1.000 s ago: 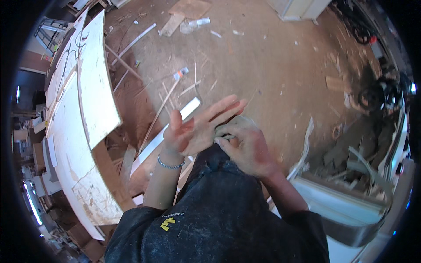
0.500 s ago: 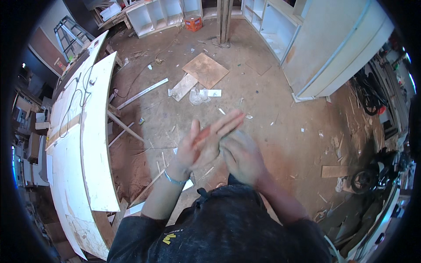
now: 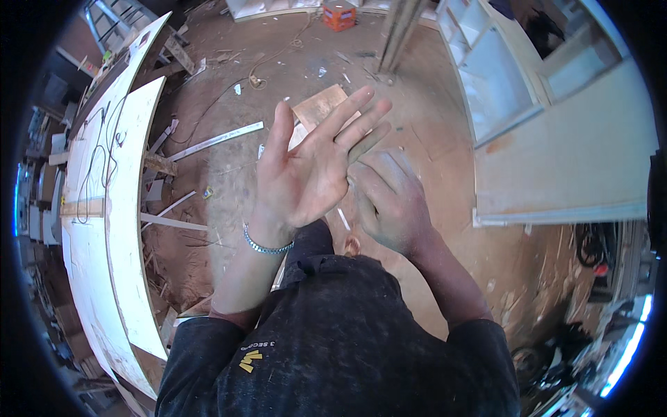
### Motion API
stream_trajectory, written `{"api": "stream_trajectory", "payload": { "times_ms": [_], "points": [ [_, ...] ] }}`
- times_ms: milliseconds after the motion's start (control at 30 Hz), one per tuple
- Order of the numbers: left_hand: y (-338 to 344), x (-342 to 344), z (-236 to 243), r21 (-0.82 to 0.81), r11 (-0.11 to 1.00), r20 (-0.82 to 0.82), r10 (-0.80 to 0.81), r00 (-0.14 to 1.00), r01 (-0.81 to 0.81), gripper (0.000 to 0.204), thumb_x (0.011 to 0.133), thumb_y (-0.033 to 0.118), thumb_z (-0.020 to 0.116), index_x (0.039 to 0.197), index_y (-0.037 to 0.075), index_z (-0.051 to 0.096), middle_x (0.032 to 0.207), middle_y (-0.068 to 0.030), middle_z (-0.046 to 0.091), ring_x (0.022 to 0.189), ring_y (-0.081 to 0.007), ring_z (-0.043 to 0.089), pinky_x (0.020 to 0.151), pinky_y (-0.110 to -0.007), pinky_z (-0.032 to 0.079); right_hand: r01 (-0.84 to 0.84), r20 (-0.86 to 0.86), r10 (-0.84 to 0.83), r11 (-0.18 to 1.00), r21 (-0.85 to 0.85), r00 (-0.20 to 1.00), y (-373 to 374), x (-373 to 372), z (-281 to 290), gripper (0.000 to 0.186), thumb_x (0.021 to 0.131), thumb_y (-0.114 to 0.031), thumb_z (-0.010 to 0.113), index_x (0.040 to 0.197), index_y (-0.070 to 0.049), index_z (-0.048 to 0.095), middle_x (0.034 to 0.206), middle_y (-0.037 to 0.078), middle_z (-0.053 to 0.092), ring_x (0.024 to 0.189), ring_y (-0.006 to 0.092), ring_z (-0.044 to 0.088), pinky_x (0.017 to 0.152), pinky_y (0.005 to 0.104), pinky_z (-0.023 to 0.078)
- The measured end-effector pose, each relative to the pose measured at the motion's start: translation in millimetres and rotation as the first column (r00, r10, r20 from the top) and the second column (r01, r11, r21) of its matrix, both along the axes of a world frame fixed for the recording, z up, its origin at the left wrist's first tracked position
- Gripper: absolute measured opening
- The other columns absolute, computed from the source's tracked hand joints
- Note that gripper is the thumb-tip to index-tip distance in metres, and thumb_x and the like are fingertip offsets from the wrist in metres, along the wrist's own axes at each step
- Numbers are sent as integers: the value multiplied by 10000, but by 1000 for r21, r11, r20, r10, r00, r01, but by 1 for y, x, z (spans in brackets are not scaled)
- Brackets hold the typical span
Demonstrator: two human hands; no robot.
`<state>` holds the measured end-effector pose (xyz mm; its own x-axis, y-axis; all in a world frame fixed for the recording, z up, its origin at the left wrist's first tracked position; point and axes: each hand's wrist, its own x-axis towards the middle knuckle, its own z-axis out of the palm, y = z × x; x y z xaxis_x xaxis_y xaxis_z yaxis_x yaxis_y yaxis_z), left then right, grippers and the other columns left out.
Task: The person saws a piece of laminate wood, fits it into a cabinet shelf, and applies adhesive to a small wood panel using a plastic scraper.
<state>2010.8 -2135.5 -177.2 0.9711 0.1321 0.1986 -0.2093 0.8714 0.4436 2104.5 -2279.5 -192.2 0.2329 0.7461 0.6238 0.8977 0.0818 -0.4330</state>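
A person's left hand (image 3: 311, 174) is spread open, empty palm facing up, a pale blue bracelet (image 3: 266, 249) around the wrist just below. The right hand (image 3: 390, 198), fingers curled, meets its little-finger edge; whether it holds anything is hidden. Beyond the left fingers lies a brown board (image 3: 318, 106).

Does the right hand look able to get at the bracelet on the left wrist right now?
Probably yes: the right hand is close beside the left hand, and nothing visible lies over the bracelet. The right fingers look curled, so they would likely need to open first.
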Motion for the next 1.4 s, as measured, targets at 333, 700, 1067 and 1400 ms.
{"api": "stream_trajectory", "payload": {
  "times_ms": [333, 700, 1067, 1400],
  "points": [
    [271, 246, -4, -249, 947, 120, 238, 964, -202, 1032, 996, 807, 356, 1694, 75, 150, 1753, -219, 132, 1612, -400, 151, 1278, -546, 236, -101, 169, 72, 980, 172, 983, 294, 262, -8, 315, 696, -35, 733, 1005, 10, 692, 999, 145, 646, 888, 339, 654, 794, 424, 561],
    [547, 497, 34, -392, 885, 167, 337, 927, -251, 1019, 968, 743, 524, 1709, 166, 130, 1781, -142, 14, 1623, -439, -30, 1280, -686, 52, -215, 89, 197, 931, 294, 976, 566, 526, 1, 169, 867, -48, 707, 1020, 16, 677, 1137, 182, 685, 1025, 395, 688, 905, 467, 576],
    [788, 791, 37, 0, 972, 358, 218, 908, -234, 1084, 925, 837, 491, 1714, 277, 1, 1769, -160, -104, 1593, -475, -169, 1228, -757, -36, -190, -185, 259, 926, 327, 948, 799, 809, 37, 206, 849, -9, 775, 1037, -33, 693, 1014, 119, 639, 886, 294, 658, 752, 409, 532],
    [979, 1045, 21, 438, 873, 394, 29, 919, -215, 1336, 794, 975, 490, 1701, 167, -68, 1719, -332, -73, 1594, -514, -90, 1251, -686, 129, -130, -244, 154, 985, 113, 957, 969, 1057, 55, 153, 824, 21, 777, 963, -11, 722, 967, 115, 679, 871, 287, 672, 752, 397, 546]
  ]
}}
